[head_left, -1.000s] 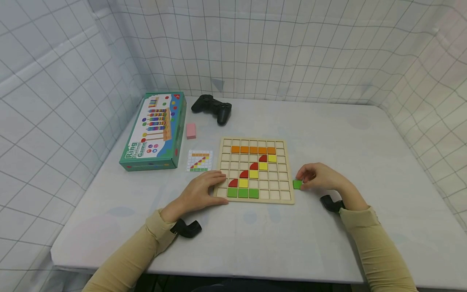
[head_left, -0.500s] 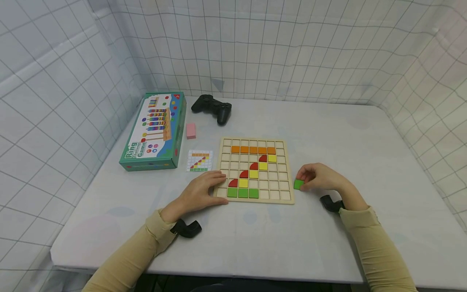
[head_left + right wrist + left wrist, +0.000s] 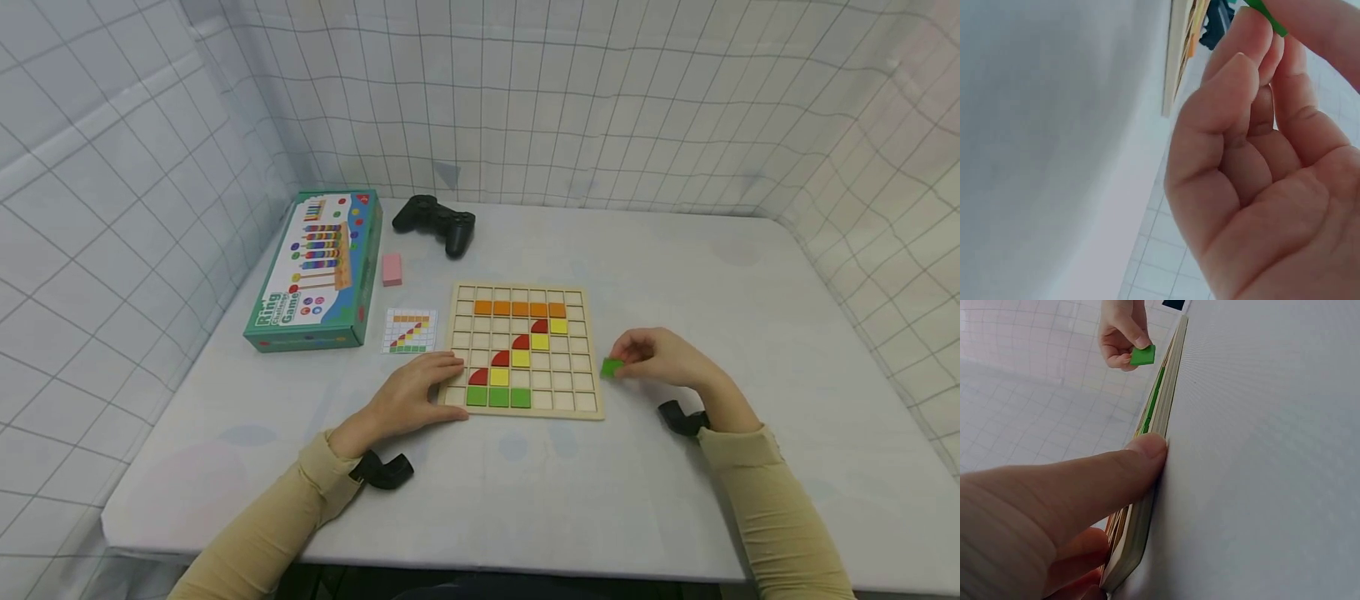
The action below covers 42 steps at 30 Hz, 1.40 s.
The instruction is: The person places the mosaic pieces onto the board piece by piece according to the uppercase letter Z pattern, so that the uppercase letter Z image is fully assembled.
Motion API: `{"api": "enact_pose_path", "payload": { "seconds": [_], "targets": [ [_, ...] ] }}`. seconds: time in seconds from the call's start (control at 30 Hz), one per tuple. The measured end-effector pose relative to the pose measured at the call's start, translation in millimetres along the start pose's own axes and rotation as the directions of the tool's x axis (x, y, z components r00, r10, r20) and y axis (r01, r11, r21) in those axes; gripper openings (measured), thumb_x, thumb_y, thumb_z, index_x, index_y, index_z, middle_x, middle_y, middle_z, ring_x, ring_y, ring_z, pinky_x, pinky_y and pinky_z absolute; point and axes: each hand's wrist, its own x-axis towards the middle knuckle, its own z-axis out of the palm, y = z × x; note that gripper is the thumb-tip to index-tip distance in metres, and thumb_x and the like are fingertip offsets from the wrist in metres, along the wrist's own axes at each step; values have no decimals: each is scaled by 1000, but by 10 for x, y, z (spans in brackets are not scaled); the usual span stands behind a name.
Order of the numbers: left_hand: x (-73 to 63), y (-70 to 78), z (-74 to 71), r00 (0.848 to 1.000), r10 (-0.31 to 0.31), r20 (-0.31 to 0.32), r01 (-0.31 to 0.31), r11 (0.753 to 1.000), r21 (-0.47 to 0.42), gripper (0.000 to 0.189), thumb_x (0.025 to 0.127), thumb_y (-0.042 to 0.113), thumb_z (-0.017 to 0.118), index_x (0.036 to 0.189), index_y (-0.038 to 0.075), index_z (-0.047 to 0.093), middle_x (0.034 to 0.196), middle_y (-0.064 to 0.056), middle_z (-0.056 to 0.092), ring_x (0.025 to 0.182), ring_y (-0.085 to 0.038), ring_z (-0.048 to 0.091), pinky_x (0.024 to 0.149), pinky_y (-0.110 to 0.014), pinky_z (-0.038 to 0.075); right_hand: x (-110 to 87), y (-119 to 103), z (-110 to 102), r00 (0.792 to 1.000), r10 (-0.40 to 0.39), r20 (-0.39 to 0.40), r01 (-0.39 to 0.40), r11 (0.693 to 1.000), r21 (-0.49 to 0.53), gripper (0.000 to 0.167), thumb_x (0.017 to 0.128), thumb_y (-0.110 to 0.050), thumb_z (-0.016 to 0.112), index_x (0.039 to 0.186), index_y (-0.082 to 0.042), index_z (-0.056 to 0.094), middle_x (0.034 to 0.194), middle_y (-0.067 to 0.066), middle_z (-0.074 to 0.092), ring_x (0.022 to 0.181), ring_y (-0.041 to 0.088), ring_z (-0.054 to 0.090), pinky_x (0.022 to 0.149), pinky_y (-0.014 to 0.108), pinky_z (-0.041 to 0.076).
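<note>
My left hand [image 3: 411, 394] holds the near left corner of a wooden grid board [image 3: 566, 415]. In the left wrist view the thumb presses on the board's near edge, with the fingers partly hidden along its left side. To the right of the board, my right hand [image 3: 660, 360] pinches a square green tile [image 3: 611, 367] between thumb and fingertips. The tile [image 3: 1142, 355] is held up beside the board, apart from it. On the grid lie a row of orange tiles [image 3: 520, 309], a diagonal of red quarter-round [image 3: 501, 358] and yellow tiles [image 3: 520, 358], and three green tiles [image 3: 498, 397].
A printed pattern card [image 3: 409, 331] lies left of the board. Behind it are a pink block [image 3: 392, 270], a black game controller [image 3: 435, 223] and a green game box [image 3: 315, 271]. White gridded cloth [image 3: 525, 108] encloses the white table [image 3: 525, 500].
My right hand has shifted slightly with the green tile, which now sits a little farther from me and at a different tilt. The left hand and board stay put.
</note>
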Motion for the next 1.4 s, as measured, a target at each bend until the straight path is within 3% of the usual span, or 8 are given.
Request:
{"api": "enact_pose_path", "payload": {
  "seconds": [0.3, 0.67, 1.4],
  "targets": [
    [-22, 2, 2, 1000, 19, 4, -19, 1000, 1, 71, 75, 39, 78, 127, -5, 56, 131, -17, 53, 126, -31, 44, 107, -42, 35, 42, -227, 130, 999, -27, 17, 26, 997, 67, 15, 84, -12, 71, 96, -5, 66, 92, 4, 66, 82, 18, 59, 74, 25, 49],
    [-18, -11, 28, 1000, 22, -6, -22, 1000, 17, 72, 75, 40, 78, 127, -4, 57, 131, -16, 54, 126, -30, 45, 107, -42, 35, 213, -514, 371, 995, -35, 91, 33, 999, 23, 10, 86, -8, 67, 95, -4, 67, 90, 3, 66, 80, 17, 56, 76, 31, 50],
    [-11, 1, 7, 1000, 16, -5, -16, 1000, 16, 71, 74, 40, 78, 127, -3, 57, 130, -15, 54, 125, -29, 45, 107, -41, 36, 351, -647, 579, 981, -46, 191, 61, 995, -76, 2, 82, -10, 70, 84, -10, 69, 76, -3, 63, 71, 14, 56, 67, 28, 50]
  ]
}}
